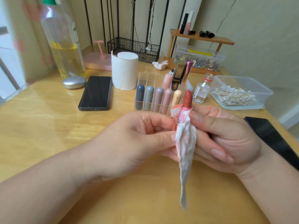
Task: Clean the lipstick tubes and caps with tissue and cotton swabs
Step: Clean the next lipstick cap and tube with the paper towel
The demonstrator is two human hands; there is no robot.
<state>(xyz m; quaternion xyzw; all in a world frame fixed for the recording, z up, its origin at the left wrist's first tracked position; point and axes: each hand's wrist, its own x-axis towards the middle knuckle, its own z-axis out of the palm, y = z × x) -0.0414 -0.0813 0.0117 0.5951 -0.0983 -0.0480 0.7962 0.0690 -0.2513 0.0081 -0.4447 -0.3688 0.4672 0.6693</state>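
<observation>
- My left hand has its thumb and fingertips pinched together on the tissue where it wraps the lipstick tube.
- My right hand curls round the same tube from the other side, thumb pressed on the wrapped part, the other fingers folded behind the tissue.
- The tube stands nearly upright above the worktop, just in front of the clear organizer, with its reddish-brown stick wound out. The tissue is stained pink near the top and hangs in a long twisted tail below my hands.
- The organizer holds a front row of capped pastel lipsticks, with a few taller ones behind them.
- Left of the organizer stands a white tissue roll. Further left a black phone lies face up, then a silver oval case and a tall clear bottle of yellowish liquid.
- Right of the organizer is a small open glass bottle, and beyond it a clear tub of cotton swabs.
- Behind the organizer lie a crumpled, stained tissue, a black wire basket, and a small wooden shelf bearing cosmetics, with a lidded clear box under it.
- The worktop is pale varnished wood; a plain beige wall rises behind and right of the organizer.
</observation>
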